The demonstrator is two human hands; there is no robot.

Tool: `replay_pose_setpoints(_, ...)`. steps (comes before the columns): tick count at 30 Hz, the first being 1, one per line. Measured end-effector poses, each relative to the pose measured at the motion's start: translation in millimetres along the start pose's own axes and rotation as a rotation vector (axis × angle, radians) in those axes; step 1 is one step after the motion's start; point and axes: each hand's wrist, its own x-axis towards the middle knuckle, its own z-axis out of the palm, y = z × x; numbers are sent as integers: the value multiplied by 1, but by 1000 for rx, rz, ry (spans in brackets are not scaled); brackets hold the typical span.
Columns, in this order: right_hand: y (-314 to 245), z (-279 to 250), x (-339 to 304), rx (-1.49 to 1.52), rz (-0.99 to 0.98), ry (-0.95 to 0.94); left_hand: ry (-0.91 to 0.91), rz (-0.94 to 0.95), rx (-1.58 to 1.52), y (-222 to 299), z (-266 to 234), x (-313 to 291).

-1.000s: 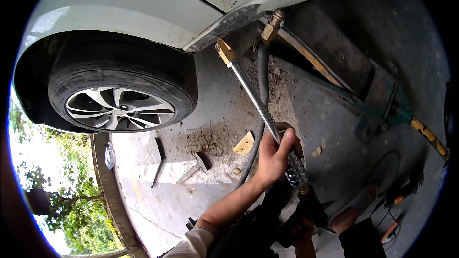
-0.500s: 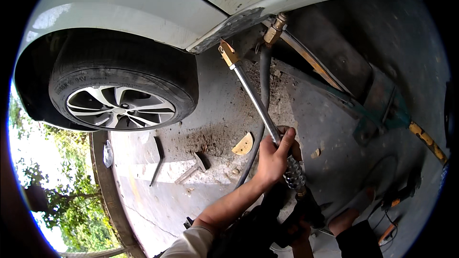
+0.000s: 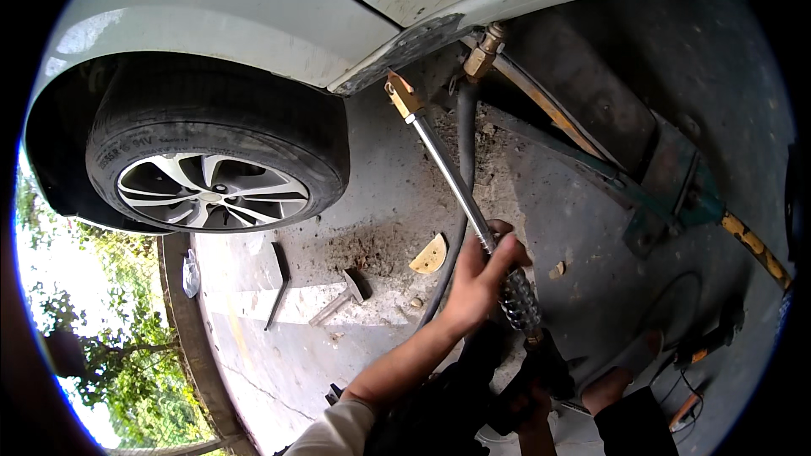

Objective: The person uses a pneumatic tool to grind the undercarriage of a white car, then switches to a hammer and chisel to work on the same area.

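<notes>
A long dent puller (image 3: 452,176) has a chrome rod, a ribbed dark grip and a black rear body. Its brass-coloured head (image 3: 404,101) carries a pointed copper tip right at the scraped grey patch (image 3: 397,52) on the white car's sill. My left hand (image 3: 481,280), a little smeared, is wrapped around the rod just ahead of the ribbed grip. Lower down, my right hand (image 3: 532,409) holds the black body, its fingers partly hidden in shadow. Beside the head, a brass clamp (image 3: 483,55) with a thick dark cable (image 3: 467,131) hangs at the sill.
The car's front wheel (image 3: 211,194) is at the left. Under the sill stands a green floor jack (image 3: 676,190) with a yellow handle (image 3: 752,249). On the dirty floor lie a hammer (image 3: 355,285), a dark bent strip (image 3: 277,283) and a yellowish half-disc (image 3: 429,254).
My left hand has shifted slightly toward the left on the rod, its thumb lower. The copper tip stays at the sill, and the right hand looks almost unmoved.
</notes>
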Motion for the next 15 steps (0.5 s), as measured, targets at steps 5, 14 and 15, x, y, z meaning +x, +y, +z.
replay_pose_setpoints(5, -3, 2, -2, 52, 4, -32, -38, 203, -258, 49, -26, 22)
replay_pose_setpoints(14, -1, -14, -3, 49, 11, 34, -415, 251, -225, 37, -54, 47)
replay_pose_setpoints(15, -5, -12, -2, 23, 15, 24, -329, 140, -345, 48, -45, 47)
